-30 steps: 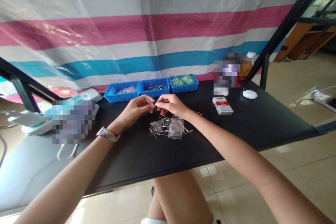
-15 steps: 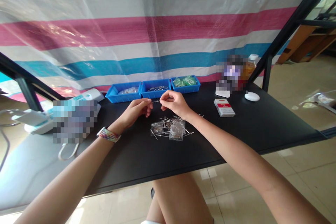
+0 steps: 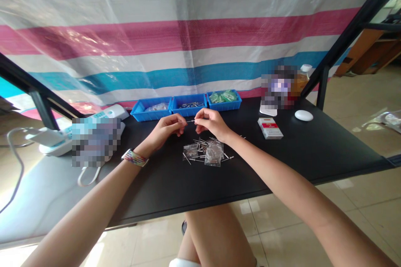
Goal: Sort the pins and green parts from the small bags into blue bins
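Observation:
Over the black table [image 3: 282, 162], my right hand [image 3: 210, 123] pinches a thin metal pin [image 3: 191, 121] that points left toward my left hand [image 3: 166, 129]. The left hand's fingers are curled together just beside the pin's tip; what they hold, if anything, is too small to make out. Below both hands lies a heap of loose metal pins and small clear bags [image 3: 205, 152]. My left wrist wears a coloured beaded band [image 3: 135, 157].
Three blue bins [image 3: 186, 104] line the table's back edge, holding clear bags, metal pins and green parts. A red-and-white pack [image 3: 270, 127] and a white oval object [image 3: 303, 115] lie at right. White devices [image 3: 56, 142] sit at left. A striped tarp hangs behind.
My right hand drew a thin pin out from where both hands met, then brought it back close to the left fingers. The view shifted slightly.

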Tool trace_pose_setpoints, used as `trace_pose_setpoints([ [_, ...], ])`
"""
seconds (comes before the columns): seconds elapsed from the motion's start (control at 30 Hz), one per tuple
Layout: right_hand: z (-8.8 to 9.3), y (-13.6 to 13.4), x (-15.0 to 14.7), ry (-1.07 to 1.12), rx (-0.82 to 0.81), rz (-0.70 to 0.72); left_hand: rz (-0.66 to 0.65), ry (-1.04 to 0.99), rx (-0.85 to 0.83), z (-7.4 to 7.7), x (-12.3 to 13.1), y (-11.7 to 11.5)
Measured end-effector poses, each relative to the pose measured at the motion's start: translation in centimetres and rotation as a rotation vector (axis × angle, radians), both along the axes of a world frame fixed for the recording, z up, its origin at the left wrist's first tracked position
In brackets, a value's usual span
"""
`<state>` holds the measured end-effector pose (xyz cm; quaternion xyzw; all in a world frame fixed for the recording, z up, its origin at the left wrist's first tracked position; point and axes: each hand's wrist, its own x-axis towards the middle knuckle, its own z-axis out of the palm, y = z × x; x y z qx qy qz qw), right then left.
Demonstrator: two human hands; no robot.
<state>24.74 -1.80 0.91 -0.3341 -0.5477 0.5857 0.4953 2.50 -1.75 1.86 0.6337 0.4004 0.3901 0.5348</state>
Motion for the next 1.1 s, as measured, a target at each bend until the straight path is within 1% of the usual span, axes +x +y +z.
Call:
trace_pose_setpoints([
  [0.13, 0.2, 0.0, 0.1, 0.034, -0.017, -0.007, -0.021, 0.062, 0.010, 0.0, 0.0, 0.0],
  [0.2, 0.2, 0.2, 0.2, 0.051, -0.030, -0.041, -0.050, 0.118, 0.042, 0.2, 0.3, -0.2],
  [0.3, 0.5, 0.8, 0.4, 0.100, -0.055, -0.127, -0.117, 0.225, 0.130, 0.6, 0.9, -0.8],
  [0.37, 0.6, 1.3, 0.6, 0.103, -0.075, -0.154, -0.153, 0.302, 0.219, 0.7, 1.4, -1.2],
  [0.5, 0.4, 1.7, 1.0, -0.007, -0.080, -0.193, -0.194, 0.444, 0.374, 0.3, 2.0, -1.8],
  [0.63, -0.1, 1.6, 0.9, -0.085, -0.008, -0.168, -0.201, 0.502, 0.407, -0.2, 2.0, -1.7],
  [0.77, -0.4, 1.5, 0.9, -0.164, 0.040, -0.125, -0.228, 0.512, 0.417, -0.4, 1.8, -1.5],
  [0.87, -0.4, 1.6, 1.1, -0.190, 0.058, -0.114, -0.218, 0.466, 0.369, -0.4, 1.6, -1.3],
  [1.0, -0.4, 1.6, 1.3, -0.219, 0.114, -0.050, -0.135, 0.295, 0.251, -0.2, 1.4, -1.1],
  [1.1, -0.4, 1.4, 1.1, -0.261, 0.132, 0.017, -0.056, 0.186, 0.208, 0.1, 1.5, -1.0],
])
